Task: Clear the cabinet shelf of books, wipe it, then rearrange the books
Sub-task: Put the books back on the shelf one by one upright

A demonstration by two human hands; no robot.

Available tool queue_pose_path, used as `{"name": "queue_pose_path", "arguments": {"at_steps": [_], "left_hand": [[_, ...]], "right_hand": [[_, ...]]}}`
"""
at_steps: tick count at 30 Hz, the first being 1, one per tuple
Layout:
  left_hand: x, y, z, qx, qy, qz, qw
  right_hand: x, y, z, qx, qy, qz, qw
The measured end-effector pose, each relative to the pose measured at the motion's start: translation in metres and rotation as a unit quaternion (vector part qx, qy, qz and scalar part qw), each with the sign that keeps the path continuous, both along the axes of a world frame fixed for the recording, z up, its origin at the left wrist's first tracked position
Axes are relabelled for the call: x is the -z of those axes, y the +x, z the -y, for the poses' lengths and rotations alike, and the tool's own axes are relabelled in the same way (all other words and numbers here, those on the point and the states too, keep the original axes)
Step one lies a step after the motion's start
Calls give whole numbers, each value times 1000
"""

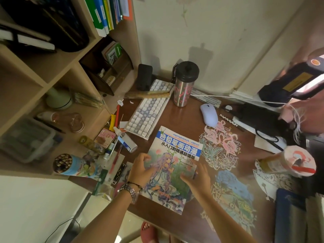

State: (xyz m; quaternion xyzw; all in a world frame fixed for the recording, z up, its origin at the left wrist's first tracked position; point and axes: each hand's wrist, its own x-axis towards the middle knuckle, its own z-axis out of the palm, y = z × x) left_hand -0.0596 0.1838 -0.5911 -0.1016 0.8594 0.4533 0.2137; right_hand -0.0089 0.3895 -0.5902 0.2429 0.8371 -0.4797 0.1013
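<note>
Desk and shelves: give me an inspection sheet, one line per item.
Surface: brown desk, paper cut-outs lying on it.
Job's things: colouring book flat on the desk; upright books on the top shelf.
Clutter: keyboard, mouse, tumbler, pencil tub, glue bottle.
Grips: left hand and right hand both rest on the book.
Cables: white cable along the wall.
Surroundings: cream wall; sandalled foot below.

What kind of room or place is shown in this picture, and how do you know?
Most likely a home study desk in a bedroom or dorm: a keyboard and mouse sit on the wooden desk, beside a cabinet shelf holding books.
</note>
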Motion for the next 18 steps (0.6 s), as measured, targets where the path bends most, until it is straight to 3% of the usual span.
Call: {"name": "queue_pose_path", "arguments": {"at_steps": [4, 12, 18], "left_hand": [[-16, 1, 3, -22, 51, -9, 998], [-64, 21, -19, -1, 146, 12, 989], [-81, 43, -52, 30, 152, -3, 988]], "right_hand": [[0, 3, -5, 5, -37, 1, 999], [-23, 25, 3, 85, -239, 12, 967], [-41, 28, 6, 79, -269, -24, 960]]}}
